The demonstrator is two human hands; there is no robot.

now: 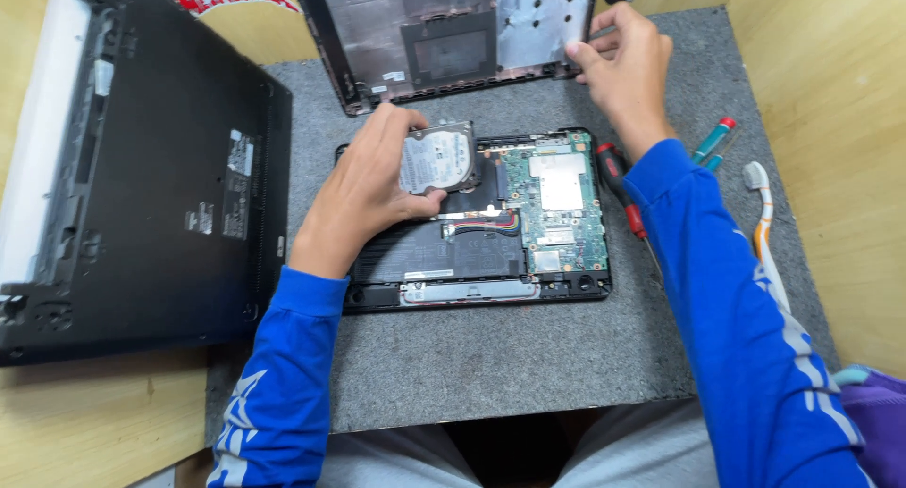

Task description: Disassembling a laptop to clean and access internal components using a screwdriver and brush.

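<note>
An opened laptop base point(477, 266) lies on a grey felt mat point(491, 356), with its green circuit board point(555, 200) and black battery area exposed. My left hand point(363, 186) grips a silver hard drive point(439, 156), held tilted over the upper left corner of the base. My right hand point(623, 58) reaches to the back and pinches the lower right corner of the detached bottom cover point(444, 35), which lies inner side up beyond the base. Both arms wear blue sleeves.
A second black laptop point(160, 167) lies underside up at the left, partly over the mat's edge. A red-and-black screwdriver point(621, 191) and a teal one point(713, 141) lie right of the base, near a white-orange tool point(763, 219). Wooden walls enclose the bench.
</note>
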